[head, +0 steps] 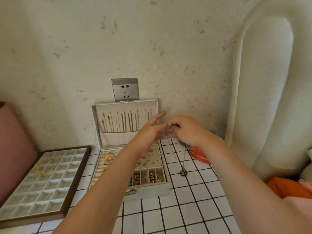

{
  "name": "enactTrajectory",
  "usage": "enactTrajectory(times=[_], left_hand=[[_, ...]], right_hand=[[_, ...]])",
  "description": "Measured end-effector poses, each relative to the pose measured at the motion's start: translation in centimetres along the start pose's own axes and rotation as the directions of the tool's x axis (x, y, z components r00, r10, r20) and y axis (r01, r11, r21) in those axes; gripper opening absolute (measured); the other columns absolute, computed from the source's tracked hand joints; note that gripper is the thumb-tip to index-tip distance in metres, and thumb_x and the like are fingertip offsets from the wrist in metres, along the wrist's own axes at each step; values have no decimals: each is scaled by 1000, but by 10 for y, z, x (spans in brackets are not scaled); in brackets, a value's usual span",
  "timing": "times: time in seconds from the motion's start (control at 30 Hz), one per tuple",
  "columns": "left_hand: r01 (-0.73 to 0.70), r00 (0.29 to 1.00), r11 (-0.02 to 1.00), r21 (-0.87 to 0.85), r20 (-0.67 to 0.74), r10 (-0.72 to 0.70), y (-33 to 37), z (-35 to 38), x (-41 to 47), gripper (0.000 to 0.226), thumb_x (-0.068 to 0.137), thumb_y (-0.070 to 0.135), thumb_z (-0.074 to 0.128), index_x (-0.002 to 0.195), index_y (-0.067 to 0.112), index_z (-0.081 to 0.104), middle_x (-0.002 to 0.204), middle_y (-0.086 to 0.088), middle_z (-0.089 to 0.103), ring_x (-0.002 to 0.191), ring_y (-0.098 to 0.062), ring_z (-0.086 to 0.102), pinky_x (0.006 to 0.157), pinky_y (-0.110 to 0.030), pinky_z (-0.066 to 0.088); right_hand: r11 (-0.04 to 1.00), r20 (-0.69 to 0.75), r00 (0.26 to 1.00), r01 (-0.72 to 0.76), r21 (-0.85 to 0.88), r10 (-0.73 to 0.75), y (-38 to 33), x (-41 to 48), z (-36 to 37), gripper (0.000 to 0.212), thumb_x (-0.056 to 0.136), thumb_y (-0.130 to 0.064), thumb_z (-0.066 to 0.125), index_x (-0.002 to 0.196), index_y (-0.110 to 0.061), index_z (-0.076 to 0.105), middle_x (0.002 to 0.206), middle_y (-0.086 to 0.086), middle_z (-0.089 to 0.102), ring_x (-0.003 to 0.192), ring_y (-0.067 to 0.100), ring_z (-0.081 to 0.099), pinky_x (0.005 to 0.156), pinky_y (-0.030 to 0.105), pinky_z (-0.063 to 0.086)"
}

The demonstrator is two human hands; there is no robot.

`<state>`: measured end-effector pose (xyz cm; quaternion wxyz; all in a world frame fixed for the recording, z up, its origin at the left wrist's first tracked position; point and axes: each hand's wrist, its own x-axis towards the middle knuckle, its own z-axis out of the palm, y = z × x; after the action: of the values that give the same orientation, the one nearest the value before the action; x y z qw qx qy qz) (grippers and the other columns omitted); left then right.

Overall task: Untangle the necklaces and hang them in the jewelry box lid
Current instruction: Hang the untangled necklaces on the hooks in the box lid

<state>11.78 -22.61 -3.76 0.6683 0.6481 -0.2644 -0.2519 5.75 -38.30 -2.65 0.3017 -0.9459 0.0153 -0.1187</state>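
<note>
The right hand's (187,130) fingers (172,124) are curled in, pinching the top of a thin necklace (184,157) at their tips. The left hand's (148,134) fingers (158,118) are stretched out straight and loose, blurred, their tips meeting the right fingertips; whether they touch the chain cannot be told. From the pinch the necklace drops past the right wrist to a round dark pendant (183,173), low against the cloth (185,208). A second faint strand hangs just beside it. The hands are in front of the right edge of the lid (98,119), which stands upright against the wall. Several chains (125,122) hang there in a row above a fabric pocket, and the rightmost slots are partly covered by the left fingers. Below, the left forearm crosses the open box (148,190) and hides the middle of its compartments, with rings and earrings showing on either side. A red pouch (200,155) lies just under the right wrist. Left of the box sits a gridded tray (76,174) holding a coiled gold chain (47,165). A socket (125,89) is on the wall above the lid, and a padded headboard (270,81) rises at the right.
</note>
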Motion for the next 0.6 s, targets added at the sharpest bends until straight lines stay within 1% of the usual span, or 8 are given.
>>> enactTrajectory(times=[0.07,0.17,0.2,0.27,0.33,0.4,0.5,0.6], left_hand=[[-8,1000,999,48,15,7,0,-6,2,40,101,17,52,138,31,51,117,-4,72,95,-17,72,97,-36,48],[-32,999,991,127,-1,33,-1,-14,5,31,99,17,55,128,26,57,93,-3,72,75,-16,66,88,-36,51],[-39,999,991,130,-9,40,0,-18,6,30,98,16,56,126,26,58,83,-3,67,70,-15,61,82,-34,50],[-62,998,993,104,3,62,1,-28,7,18,99,16,55,115,22,60,71,-1,58,65,-16,53,72,-33,46],[-67,996,996,60,57,64,3,-39,8,5,100,16,53,100,18,57,65,0,50,62,-18,50,72,-36,43],[-44,995,997,58,96,38,3,-50,8,4,100,16,54,98,16,56,62,1,48,60,-18,50,74,-38,42],[-25,995,998,62,94,19,3,-65,8,8,97,15,59,104,13,62,59,2,46,59,-17,49,76,-38,45],[1,999,998,60,36,-3,1,-81,8,16,95,13,63,108,7,69,55,4,47,60,-16,50,80,-34,49]], right_hand=[[997,-87,994,68,-30,-71,-7,8,4,22,100,-11,51,99,-26,67,94,-9,63,84,10,60,73,27,46],[994,-191,976,100,-45,-107,-11,19,10,17,96,-11,58,106,-24,57,101,-4,59,87,7,56,71,21,40],[995,-210,973,96,-17,-97,-12,22,13,18,95,-12,61,107,-25,56,102,-5,58,84,4,54,70,20,39],[984,-222,975,39,172,0,-18,27,20,23,94,-20,65,113,-27,55,104,-10,60,79,-1,52,71,21,39],[914,-165,980,-34,405,109,-24,31,25,29,92,-24,69,118,-28,56,111,-12,63,75,-1,54,70,24,45],[832,-59,989,-80,549,134,-29,33,28,27,92,-17,70,116,-26,62,105,-8,70,61,4,56,59,26,50],[806,22,995,-92,584,97,-31,38,27,24,90,-12,72,113,-17,73,87,-6,75,63,3,61,55,22,50],[813,151,983,-172,556,105,-28,42,28,13,91,-13,70,103,-15,76,60,-11,61,54,4,49,59,22,49]])
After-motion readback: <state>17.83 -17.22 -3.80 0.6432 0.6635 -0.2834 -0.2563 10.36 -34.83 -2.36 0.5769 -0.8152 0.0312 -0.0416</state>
